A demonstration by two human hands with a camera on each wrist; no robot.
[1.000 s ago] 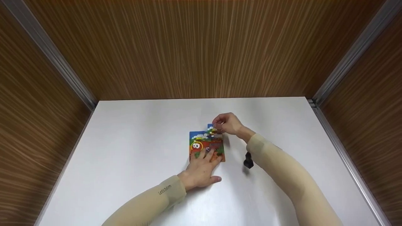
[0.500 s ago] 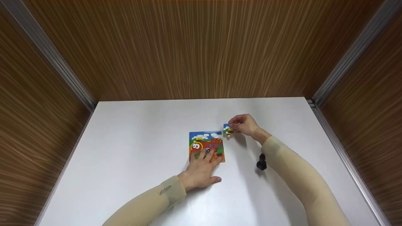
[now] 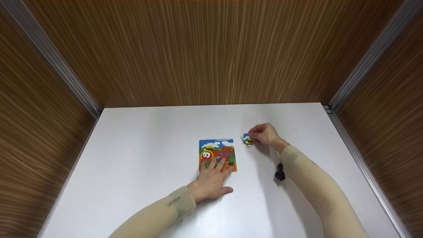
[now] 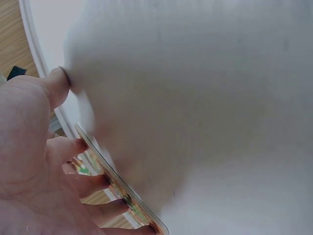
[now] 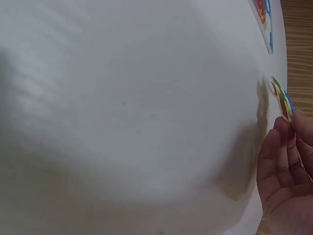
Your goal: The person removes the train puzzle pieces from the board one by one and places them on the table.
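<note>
A colourful cartoon puzzle board (image 3: 216, 143), with blue sky, white clouds and a round face with big eyes, lies flat in the middle of the white table. My left hand (image 3: 211, 181) rests on its lower part with the fingers spread, which hides some of the picture. To the right of the board, my right hand (image 3: 266, 135) pinches a small puzzle piece (image 3: 246, 138) between thumb and fingers. In the right wrist view this puzzle piece (image 5: 281, 98) is held up off the table, and the board's corner (image 5: 265, 27) shows apart from it.
The white table (image 3: 148, 148) ends at a wood-grain wall (image 3: 211, 53) behind. More wood-grain panels with metal edge strips flank it. A black device (image 3: 280, 173) sits by the right wrist.
My right hand has moved right, carrying the puzzle piece from above the board's upper right corner to beside the board. The left hand has stayed on the board.
</note>
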